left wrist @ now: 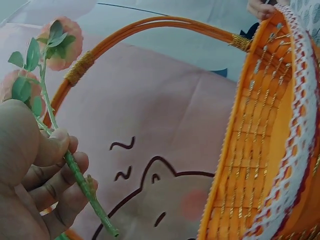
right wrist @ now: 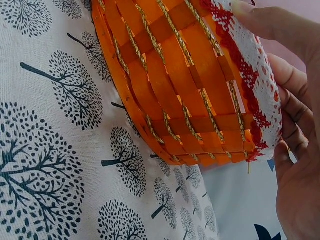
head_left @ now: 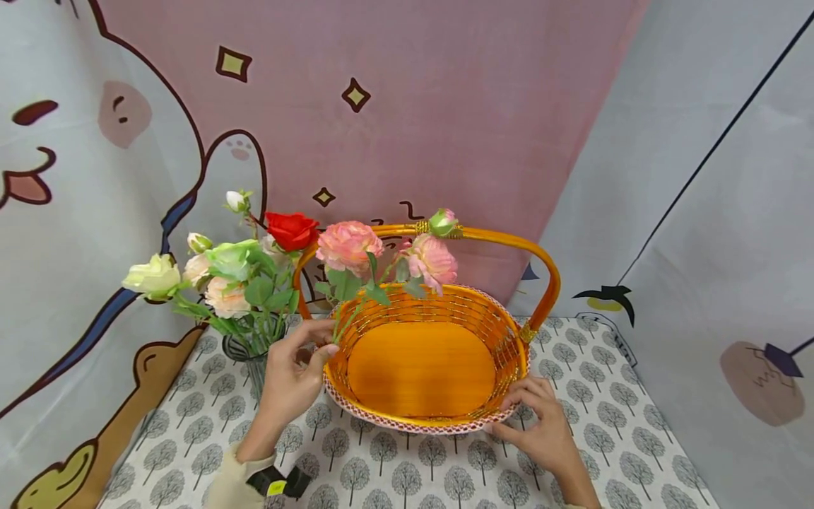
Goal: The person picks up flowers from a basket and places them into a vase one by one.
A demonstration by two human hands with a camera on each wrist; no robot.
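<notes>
My left hand (head_left: pixel 292 378) pinches the green stem (left wrist: pixel 82 177) of a pink peony spray (head_left: pixel 350 247) between thumb and fingers. The spray carries two open pink blooms, a bud and leaves. In the left wrist view the cut end of the stem points down, below the fingers. The flowers stand upright over the left and back part of an orange woven basket (head_left: pixel 420 367) with a tall arched handle (head_left: pixel 543 276). At the basket's front right, my right hand (head_left: pixel 540 424) grips the rim, which is trimmed with red and white lace (right wrist: pixel 262 105).
A glass vase (head_left: pixel 256 375) stands left of the basket, close by my left hand. It holds white, green, peach and red flowers (head_left: pixel 232 261). A tree-print cloth (head_left: pixel 407 474) covers the table. Printed curtains (head_left: pixel 445 106) hang behind and at both sides.
</notes>
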